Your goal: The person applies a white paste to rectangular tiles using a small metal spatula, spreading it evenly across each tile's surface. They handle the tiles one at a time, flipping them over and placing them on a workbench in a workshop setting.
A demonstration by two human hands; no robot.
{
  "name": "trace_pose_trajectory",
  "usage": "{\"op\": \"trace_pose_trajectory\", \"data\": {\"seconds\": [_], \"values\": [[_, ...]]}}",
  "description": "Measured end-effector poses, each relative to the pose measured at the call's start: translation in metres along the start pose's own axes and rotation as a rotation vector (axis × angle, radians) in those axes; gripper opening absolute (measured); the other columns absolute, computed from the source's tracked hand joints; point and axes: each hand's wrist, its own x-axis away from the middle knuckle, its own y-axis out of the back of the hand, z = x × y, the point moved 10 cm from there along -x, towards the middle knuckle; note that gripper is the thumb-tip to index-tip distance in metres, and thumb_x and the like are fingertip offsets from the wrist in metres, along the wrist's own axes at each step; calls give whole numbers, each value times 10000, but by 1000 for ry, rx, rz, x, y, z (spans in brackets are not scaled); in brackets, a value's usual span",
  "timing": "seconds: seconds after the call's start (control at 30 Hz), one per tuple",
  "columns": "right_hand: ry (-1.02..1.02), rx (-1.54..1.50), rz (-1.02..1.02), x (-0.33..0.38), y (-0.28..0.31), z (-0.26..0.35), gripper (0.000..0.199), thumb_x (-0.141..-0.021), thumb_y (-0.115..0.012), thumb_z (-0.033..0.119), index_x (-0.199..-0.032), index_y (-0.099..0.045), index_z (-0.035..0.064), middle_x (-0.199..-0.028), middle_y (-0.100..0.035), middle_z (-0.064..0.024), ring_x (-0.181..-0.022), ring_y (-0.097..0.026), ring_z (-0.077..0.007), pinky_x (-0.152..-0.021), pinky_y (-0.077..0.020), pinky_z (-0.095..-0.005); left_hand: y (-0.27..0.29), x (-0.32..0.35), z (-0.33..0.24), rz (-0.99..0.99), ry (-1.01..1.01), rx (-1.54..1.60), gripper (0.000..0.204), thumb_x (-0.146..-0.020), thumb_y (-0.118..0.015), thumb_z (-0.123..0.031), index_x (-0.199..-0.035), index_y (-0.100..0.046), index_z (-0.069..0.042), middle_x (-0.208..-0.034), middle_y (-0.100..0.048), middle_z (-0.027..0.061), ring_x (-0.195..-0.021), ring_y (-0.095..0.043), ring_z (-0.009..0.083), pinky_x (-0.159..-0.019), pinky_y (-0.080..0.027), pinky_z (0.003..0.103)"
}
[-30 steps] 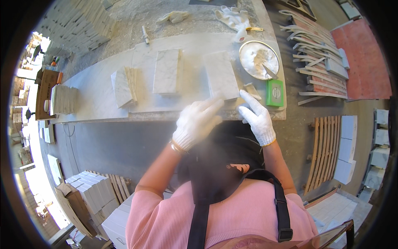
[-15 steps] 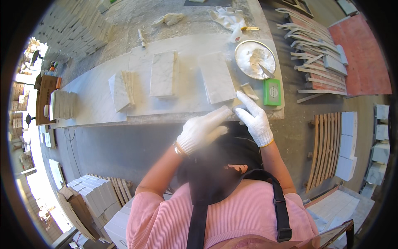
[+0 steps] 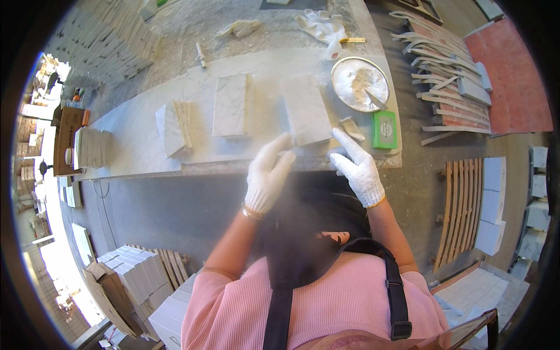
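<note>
A grey-veined white marble tile (image 3: 309, 114) lies near the table's front edge, perhaps with more beneath it. My left hand (image 3: 267, 175), in a white knit glove, is at its near left corner, fingers stretched out and thumb apart. At the near right corner is my gloved right hand (image 3: 359, 169), one finger extended and the thumb bent inward. Something small and dark shows by its thumb tip, too hidden to name. Just beyond lies a small pale block-like piece (image 3: 352, 129). A round tub (image 3: 354, 79) of white paste holds a putty knife (image 3: 374, 100), beside a green box (image 3: 384, 130).
Two more stacks of marble tiles, one in the middle (image 3: 230, 105) and one leaning (image 3: 173, 128), stand leftward on the table (image 3: 201, 169). White gloves (image 3: 321, 26) and a marker (image 3: 200, 55) lie farther back. A wooden pallet (image 3: 458, 213) stands on the floor at right.
My left hand has moved left, away from my right hand, to the tile's near left corner, and its fingers now point forward. My right hand has stayed almost in place.
</note>
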Motion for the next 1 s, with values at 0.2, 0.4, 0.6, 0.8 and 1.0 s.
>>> {"op": "trace_pose_trajectory", "data": {"seconds": [0.2,0.4,0.6,0.8,1.0], "values": [[-70,7,25,0,-2,-3,525,-953,-619,70,-1473,-547,41,-1056,-708,-77,-844,-665,-118,-701,-526,-246,-4,3,-6,48,-50,118,460,-956,-658,-193,-1380,-615,-19,-1309,-688,156,-1148,-672,223,-1018,-508,341],[-41,-4,33,-9,6,2,438,-983,-594,133,-1404,-601,12,-1143,-698,-94,-886,-679,-159,-711,-521,-264,1,6,-18,-21,-116,-11,500,-948,-622,-348,-1344,-634,-43,-1251,-692,208,-1144,-680,322,-983,-525,387],[-151,-249,20,-15,16,-25,403,-1006,-596,258,-1331,-583,19,-1222,-671,-116,-930,-696,-224,-722,-524,-293,-14,23,-6,62,-60,147,539,-920,-595,-338,-1377,-609,-53,-1040,-722,174,-962,-703,285,-873,-539,375],[-147,-445,74,-18,-8,-25,512,-1001,-625,375,-1411,-524,85,-1256,-647,-106,-982,-666,-205,-720,-533,-287,-39,22,3,227,54,352,578,-940,-631,-289,-1468,-551,-67,-870,-662,47,-766,-612,118,-695,-521,291],[-145,-469,13,-25,-12,-28,422,-991,-650,323,-1288,-560,37,-1095,-676,-121,-912,-690,-205,-652,-598,-327,-58,21,-4,351,-69,264,529,-997,-623,-243,-1486,-537,-62,-1361,-653,87,-1053,-612,119,-947,-507,295]]}}
